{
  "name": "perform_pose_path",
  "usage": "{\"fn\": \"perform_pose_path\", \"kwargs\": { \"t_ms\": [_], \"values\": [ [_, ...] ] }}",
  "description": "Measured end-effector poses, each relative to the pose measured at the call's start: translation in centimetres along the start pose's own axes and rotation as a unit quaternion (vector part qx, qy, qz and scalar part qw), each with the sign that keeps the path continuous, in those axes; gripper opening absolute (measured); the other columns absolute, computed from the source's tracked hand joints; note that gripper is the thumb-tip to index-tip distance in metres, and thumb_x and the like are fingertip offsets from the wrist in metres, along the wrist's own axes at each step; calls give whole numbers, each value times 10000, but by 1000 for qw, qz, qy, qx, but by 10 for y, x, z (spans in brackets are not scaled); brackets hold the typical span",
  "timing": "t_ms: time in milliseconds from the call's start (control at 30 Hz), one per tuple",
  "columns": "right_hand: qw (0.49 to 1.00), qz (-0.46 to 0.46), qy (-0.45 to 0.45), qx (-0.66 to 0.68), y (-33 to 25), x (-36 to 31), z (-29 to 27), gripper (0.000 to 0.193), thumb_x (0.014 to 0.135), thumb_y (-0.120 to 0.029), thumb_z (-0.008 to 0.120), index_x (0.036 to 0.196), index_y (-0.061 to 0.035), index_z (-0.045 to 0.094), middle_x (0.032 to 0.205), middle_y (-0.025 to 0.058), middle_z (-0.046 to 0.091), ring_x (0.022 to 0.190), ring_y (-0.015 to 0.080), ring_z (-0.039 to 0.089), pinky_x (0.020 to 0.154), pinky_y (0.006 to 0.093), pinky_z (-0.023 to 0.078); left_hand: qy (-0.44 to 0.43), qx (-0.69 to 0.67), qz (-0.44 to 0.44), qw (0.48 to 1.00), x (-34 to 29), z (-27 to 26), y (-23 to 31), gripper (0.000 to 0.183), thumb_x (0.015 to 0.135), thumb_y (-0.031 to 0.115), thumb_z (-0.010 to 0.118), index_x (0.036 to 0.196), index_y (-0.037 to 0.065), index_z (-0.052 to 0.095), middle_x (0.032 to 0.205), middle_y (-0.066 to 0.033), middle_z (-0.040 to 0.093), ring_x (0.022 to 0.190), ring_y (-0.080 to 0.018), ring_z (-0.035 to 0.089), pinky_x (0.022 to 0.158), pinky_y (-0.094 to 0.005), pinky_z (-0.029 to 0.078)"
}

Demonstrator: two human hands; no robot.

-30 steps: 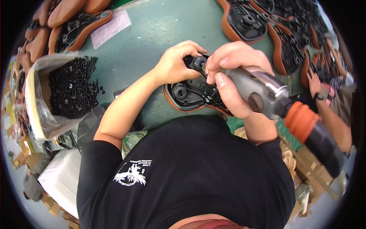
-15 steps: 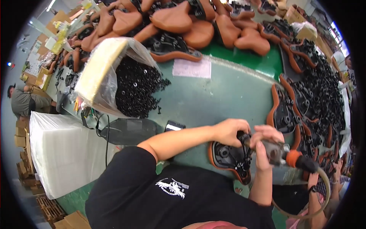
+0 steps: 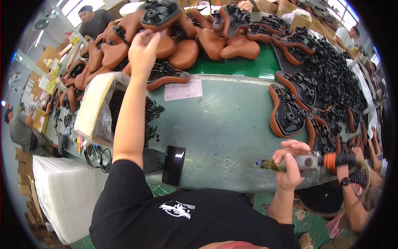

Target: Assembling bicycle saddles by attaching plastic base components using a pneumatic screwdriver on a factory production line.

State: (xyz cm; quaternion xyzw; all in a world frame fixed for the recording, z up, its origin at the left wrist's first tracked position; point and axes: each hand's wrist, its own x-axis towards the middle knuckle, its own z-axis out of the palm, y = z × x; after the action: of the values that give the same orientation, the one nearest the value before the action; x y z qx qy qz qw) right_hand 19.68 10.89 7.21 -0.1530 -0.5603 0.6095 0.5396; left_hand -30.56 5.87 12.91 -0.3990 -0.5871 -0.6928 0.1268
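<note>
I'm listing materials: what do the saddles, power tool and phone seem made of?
Saddles: brown, satin covers, probably leather or imitation, from their soft highlights. Power tool: grey, semi-gloss body, possibly metal, by its glints. Phone: glossy black front, likely glass, mirroring light.

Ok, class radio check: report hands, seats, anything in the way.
Left hand by the seats, grip unclear. Right hand gripping power tool. Seats heaped ahead, more at right. Phone on table, possibly in the way.
</note>
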Motion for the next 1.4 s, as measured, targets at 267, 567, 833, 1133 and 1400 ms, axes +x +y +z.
{"fn": "perform_pose_path", "kwargs": {
  "t_ms": [267,567,833,1133,1400],
  "values": [
    [983,135,117,-47,36,13,-38,211,889,70,620,1092,14,613,1249,235,684,665,198,667,647,337,546,-406,537,-101,733,-180,-143,-29,341,840,226,809,1075,26,665,1044,-183,659,990,-432,663,821,-516,543],
    [965,203,161,-46,83,68,-39,214,860,-18,707,1063,10,643,1186,218,699,620,206,679,599,362,557,-403,536,-69,739,-211,-144,-35,112,885,104,747,927,8,708,1006,-178,681,960,-409,664,849,-501,535],
    [946,204,246,-52,177,147,-4,322,862,-43,714,1152,-39,575,920,86,669,715,216,719,623,374,587,-398,484,-40,778,-225,-167,-50,137,792,-22,727,922,-13,685,1071,-197,664,1065,-438,622,936,-498,506],
    [926,375,45,-32,141,77,-7,269,809,-3,654,1077,-28,638,859,64,633,617,209,659,517,366,531,-292,410,-30,863,-246,-119,-13,111,985,-5,630,1092,-34,623,1049,-161,670,979,-332,658,880,-418,535],
    [859,461,-195,-103,21,-51,-46,223,729,2,689,951,-12,668,817,67,677,582,170,655,567,331,529,-289,-233,-463,805,-304,-3,32,113,1068,93,632,1148,16,656,963,-62,687,786,-129,647,721,-280,551]
  ]
}}
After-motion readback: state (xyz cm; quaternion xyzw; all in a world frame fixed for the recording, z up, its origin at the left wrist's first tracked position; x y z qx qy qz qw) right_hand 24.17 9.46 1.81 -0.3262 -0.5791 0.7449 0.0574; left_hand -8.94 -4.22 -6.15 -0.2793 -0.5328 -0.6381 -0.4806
